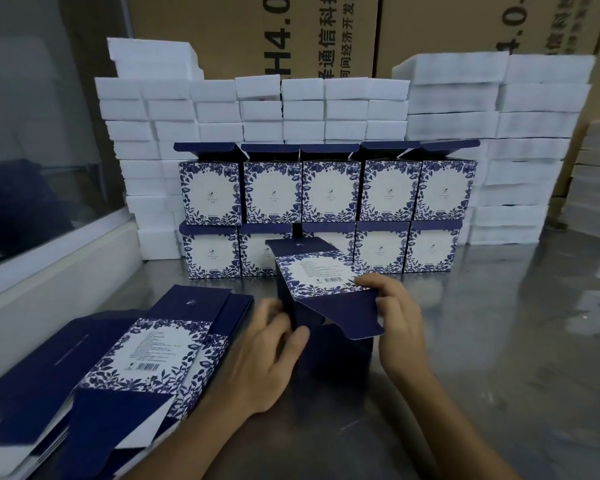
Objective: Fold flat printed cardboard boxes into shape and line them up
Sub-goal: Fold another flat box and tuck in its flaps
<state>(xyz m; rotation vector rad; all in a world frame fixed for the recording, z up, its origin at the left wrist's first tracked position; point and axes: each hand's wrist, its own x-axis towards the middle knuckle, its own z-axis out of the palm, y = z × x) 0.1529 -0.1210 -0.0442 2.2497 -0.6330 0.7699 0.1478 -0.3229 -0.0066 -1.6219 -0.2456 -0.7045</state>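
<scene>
A half-formed navy and white floral box (321, 282) stands tilted on the steel table in the middle, its bottom flaps open towards me. My left hand (264, 355) grips its left side wall with the thumb on the dark panel. My right hand (395, 317) pinches the right edge by the large navy flap (347, 315). A pile of flat printed boxes (146, 351) lies at the lower left. Behind, finished boxes (326, 213) stand in two stacked rows with their lids open.
White foam blocks (465, 133) are stacked as a wall behind the finished boxes. Large brown cartons (326, 32) stand at the back. A white ledge with a glass pane (49, 271) runs along the left. The steel table (516, 341) stretches to the right.
</scene>
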